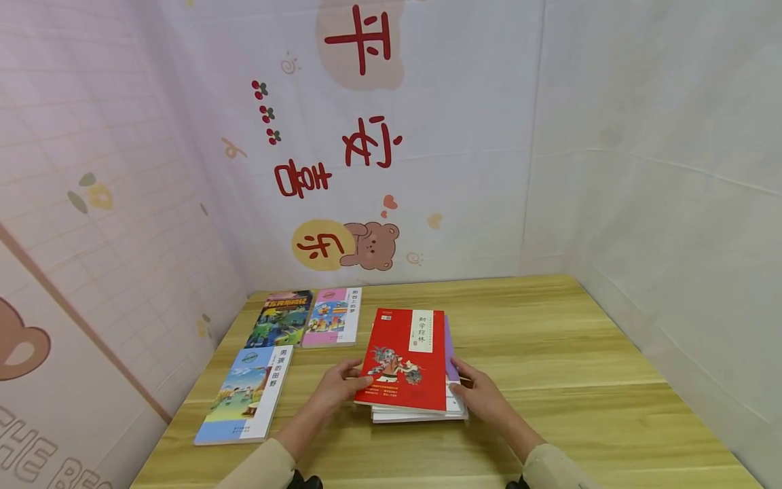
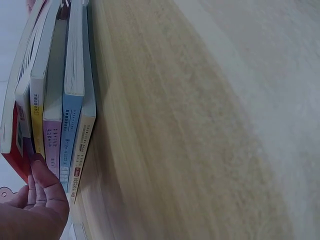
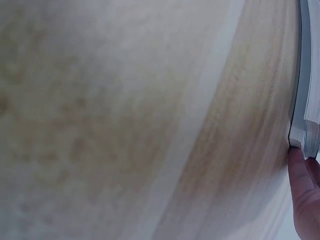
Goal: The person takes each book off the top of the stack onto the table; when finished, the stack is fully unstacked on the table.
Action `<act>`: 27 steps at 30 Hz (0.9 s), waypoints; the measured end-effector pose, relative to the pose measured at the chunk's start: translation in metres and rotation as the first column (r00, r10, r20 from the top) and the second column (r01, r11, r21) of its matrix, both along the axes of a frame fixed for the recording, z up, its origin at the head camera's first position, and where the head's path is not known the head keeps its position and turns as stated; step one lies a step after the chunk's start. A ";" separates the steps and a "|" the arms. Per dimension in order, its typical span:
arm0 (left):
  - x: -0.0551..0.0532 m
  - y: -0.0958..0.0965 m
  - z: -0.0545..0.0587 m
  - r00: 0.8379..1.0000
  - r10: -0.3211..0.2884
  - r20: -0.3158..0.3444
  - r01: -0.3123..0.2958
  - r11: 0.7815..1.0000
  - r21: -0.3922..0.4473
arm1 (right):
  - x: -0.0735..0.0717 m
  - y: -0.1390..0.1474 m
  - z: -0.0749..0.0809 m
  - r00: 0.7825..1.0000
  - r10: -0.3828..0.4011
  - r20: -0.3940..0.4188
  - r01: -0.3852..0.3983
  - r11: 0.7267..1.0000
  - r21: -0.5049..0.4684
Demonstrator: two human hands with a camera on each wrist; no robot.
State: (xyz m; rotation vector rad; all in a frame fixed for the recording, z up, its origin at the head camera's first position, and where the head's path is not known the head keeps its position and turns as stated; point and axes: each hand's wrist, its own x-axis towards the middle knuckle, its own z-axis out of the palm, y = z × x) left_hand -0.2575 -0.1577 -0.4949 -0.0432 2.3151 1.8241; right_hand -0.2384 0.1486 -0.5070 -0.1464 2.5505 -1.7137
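On the desk (image 1: 568, 380), the book stack (image 1: 421, 418) stood uneven-edged, a purple book (image 1: 451, 346) peeking past the right edge of the red book (image 1: 391, 346) on top. The left hand (image 1: 339, 388) and right hand (image 1: 487, 397) touched opposite sides, each grip loose, thumb apart from fingers. Wood surface stretched rightward; blue book (image 1: 244, 397), dark-green book (image 1: 281, 320) and pink book (image 1: 332, 318) lay left.

At the far left corner of my desk (image 1: 550, 380) I see a green book (image 1: 282, 320) beside a pink book (image 1: 332, 318). A blue book (image 1: 246, 395) lies nearer me along the left edge. Past the far edge rises a bear-printed white backdrop (image 1: 470, 136).
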 end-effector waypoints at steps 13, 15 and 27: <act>-0.001 0.006 0.000 1.000 -0.013 -0.008 0.013 0.996 0.086 | 0.000 0.000 -0.002 1.000 -0.004 0.001 0.004 1.000 -0.006; -0.002 0.006 0.000 1.000 -0.013 -0.003 0.014 0.996 0.088 | -0.001 0.000 -0.002 1.000 -0.004 0.004 0.004 1.000 -0.006; -0.004 0.002 0.007 1.000 -0.015 0.001 0.015 0.984 0.175 | -0.001 0.000 -0.003 1.000 -0.003 0.003 0.003 1.000 -0.020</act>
